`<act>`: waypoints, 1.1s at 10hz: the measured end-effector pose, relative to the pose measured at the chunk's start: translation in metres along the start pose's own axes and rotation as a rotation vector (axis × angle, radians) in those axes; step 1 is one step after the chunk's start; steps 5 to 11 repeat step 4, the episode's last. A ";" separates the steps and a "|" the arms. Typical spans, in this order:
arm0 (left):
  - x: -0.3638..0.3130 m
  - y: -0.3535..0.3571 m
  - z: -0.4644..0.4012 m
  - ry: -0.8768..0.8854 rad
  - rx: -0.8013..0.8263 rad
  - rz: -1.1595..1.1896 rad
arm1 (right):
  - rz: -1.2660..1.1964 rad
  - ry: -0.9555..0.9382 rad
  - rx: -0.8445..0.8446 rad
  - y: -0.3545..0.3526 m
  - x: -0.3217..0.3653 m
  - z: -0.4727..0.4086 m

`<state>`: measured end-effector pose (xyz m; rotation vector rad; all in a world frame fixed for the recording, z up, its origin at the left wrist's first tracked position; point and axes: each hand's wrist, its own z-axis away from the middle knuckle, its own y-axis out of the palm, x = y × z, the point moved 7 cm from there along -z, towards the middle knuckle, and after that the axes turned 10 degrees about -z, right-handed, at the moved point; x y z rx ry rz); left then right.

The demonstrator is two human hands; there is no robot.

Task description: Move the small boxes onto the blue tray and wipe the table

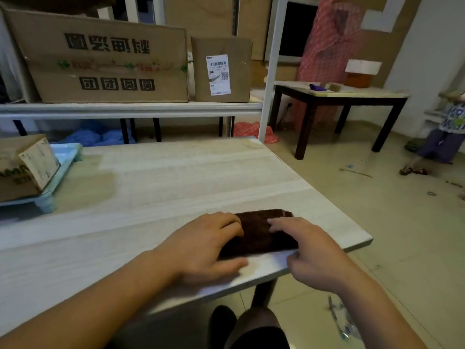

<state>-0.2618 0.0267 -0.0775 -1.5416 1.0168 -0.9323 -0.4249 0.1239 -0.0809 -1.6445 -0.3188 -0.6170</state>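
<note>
A folded dark brown cloth (261, 231) lies near the right front corner of the pale wooden table (176, 177). My left hand (206, 244) rests on the cloth's left end, fingers curled over it. My right hand (309, 245) lies on its right end with fingers spread, thumb off the table edge. At the far left, small cardboard boxes (22, 165) sit on the light blue tray (63, 159), which stands on short legs.
Behind the table a white metal shelf (130, 108) carries two big cardboard boxes (100, 59). A dark-legged table (339, 96) stands on the tiled floor to the right. Another person (440, 142) is at the right edge. Scraps litter the floor.
</note>
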 end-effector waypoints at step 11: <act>0.007 -0.015 0.016 -0.175 0.035 0.160 | 0.221 -0.033 -0.221 -0.004 0.045 -0.011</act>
